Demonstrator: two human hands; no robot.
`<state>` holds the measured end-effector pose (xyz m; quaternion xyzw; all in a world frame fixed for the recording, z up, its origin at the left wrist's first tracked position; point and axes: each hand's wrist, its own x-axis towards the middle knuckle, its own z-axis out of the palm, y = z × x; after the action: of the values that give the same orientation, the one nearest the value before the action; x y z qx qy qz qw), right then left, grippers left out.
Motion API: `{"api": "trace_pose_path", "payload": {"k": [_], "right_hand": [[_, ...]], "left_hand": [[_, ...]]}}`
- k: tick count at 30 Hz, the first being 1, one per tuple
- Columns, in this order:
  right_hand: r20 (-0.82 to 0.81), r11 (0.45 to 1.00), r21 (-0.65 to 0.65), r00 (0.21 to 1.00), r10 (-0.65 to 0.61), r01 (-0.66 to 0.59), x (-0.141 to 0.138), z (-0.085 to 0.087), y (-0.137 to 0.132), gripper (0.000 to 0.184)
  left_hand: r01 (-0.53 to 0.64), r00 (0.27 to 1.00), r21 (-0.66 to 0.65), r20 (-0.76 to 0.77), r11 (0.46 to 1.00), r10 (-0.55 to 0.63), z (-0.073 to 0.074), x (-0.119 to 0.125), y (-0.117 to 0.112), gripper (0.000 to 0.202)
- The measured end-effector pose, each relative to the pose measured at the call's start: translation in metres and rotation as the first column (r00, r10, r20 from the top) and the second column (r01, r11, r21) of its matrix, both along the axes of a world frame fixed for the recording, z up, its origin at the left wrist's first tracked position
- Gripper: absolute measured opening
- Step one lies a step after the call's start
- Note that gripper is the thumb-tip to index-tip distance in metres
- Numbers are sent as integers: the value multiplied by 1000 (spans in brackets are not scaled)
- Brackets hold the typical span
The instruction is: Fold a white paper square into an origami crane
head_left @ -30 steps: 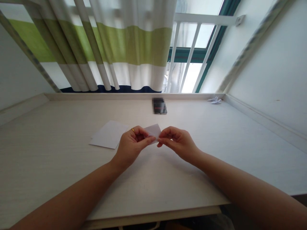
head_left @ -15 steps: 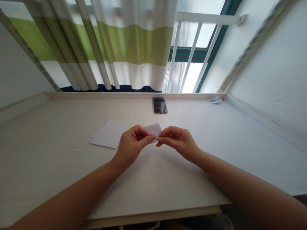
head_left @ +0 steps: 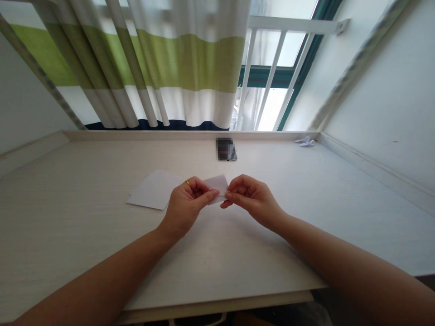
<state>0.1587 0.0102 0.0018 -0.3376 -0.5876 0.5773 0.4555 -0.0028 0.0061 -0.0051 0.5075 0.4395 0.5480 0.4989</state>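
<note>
A small folded piece of white paper [head_left: 217, 183] is held just above the middle of the pale wooden desk [head_left: 238, 253]. My left hand [head_left: 186, 206], with a gold ring on one finger, pinches its left side between thumb and fingers. My right hand [head_left: 251, 199] pinches its right edge, fingers curled. Both hands meet at the paper's lower edge. Most of the paper is hidden behind the fingers.
A flat white sheet [head_left: 154, 189] lies on the desk left of my hands. A small dark object [head_left: 226, 149] rests near the back edge. A small white folded paper figure [head_left: 305, 142] sits in the far right corner. Striped curtains hang behind the desk.
The hands and paper have shifted very slightly upward and the fingers have adjusted their pinch; otherwise nothing has moved.
</note>
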Motion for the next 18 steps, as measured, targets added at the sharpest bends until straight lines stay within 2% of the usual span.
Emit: {"api": "trace_pose_path", "payload": {"k": [18], "right_hand": [[-33,999,-32,999,-18,17,-2,1,-1,27]], "left_hand": [[-9,999,-42,52,999,11,-3,1,2,20]]}}
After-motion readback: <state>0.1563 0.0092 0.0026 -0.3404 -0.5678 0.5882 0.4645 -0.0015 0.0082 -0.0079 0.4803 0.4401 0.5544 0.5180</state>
